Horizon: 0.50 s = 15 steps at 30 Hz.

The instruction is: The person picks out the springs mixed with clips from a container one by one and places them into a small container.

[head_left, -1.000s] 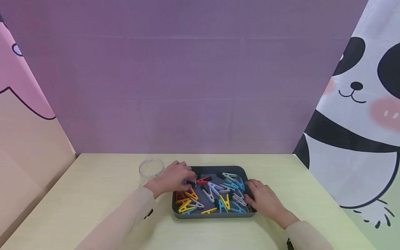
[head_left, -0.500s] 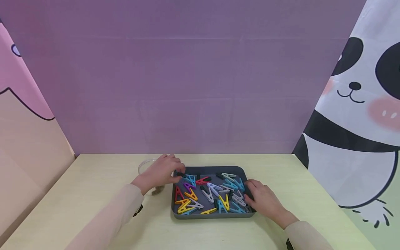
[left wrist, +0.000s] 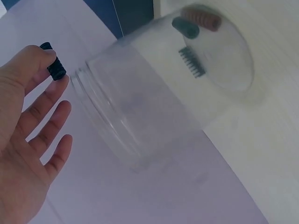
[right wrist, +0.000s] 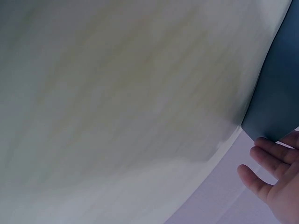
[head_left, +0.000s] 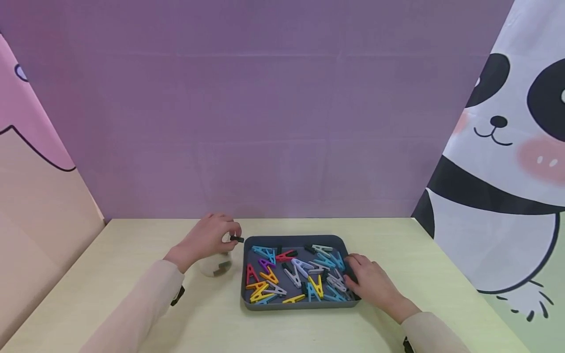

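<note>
My left hand (head_left: pixel 206 240) pinches a small black ribbed piece (head_left: pixel 237 239) between thumb and index finger, beside the mouth of a clear jar (left wrist: pixel 135 93). The other fingers are spread in the left wrist view. At the jar's bottom lie several ribbed pieces, among them a brown one (left wrist: pixel 201 18) and a dark green one (left wrist: pixel 185 28). My right hand (head_left: pixel 377 284) holds the right edge of a dark grey tray (head_left: pixel 304 305), its fingers against the outer wall in the right wrist view; the thumb is hidden there.
Several clothespins lie loose in the tray, such as a purple one (head_left: pixel 267 265), a red one (head_left: pixel 251 273) and a yellow one (head_left: pixel 317 285). Black ribbed pieces (head_left: pixel 310 249) lie among them. A purple backdrop (head_left: pixel 273 122) stands behind the table (head_left: pixel 145 255).
My left hand has moved left from over the tray to the jar, carrying the black ribbed piece. My right hand has stayed at the tray's edge.
</note>
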### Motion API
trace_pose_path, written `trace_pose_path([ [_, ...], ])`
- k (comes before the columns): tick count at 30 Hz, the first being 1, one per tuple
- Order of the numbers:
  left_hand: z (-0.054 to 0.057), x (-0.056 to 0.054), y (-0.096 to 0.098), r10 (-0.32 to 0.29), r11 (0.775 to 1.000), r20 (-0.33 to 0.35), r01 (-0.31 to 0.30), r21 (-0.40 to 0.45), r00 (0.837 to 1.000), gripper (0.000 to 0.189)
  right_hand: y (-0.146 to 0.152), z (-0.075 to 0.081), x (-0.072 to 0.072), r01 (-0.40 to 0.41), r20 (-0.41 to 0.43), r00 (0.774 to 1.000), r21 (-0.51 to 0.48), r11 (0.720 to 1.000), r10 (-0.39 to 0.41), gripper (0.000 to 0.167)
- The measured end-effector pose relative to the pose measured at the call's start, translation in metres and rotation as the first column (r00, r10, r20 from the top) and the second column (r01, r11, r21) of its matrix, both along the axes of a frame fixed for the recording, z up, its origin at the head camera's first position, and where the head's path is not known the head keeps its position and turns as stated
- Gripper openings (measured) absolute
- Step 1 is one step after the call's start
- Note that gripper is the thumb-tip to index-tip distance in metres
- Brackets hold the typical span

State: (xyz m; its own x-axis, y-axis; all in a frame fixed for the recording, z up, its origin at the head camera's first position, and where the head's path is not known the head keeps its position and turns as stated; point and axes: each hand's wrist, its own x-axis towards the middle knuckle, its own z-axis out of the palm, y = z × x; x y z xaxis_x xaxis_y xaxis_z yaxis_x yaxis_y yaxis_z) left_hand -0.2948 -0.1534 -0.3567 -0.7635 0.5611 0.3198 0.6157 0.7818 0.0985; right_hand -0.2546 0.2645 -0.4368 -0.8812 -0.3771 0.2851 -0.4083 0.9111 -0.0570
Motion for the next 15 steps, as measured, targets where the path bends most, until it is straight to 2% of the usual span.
trace_pose_path([
  [8,-0.002,0.0,-0.02,0.037,0.999,-0.064,-0.036,0.012,0.997,0.01,0.0,0.0,0.0,0.003,0.005,1.0,-0.004,1.0,-0.003,0.038],
  [15,-0.004,0.001,-0.033,0.073,0.997,-0.085,-0.072,0.025,0.994,0.011,-0.001,0.001,0.001,0.01,0.012,1.0,0.002,1.0,-0.01,0.039],
])
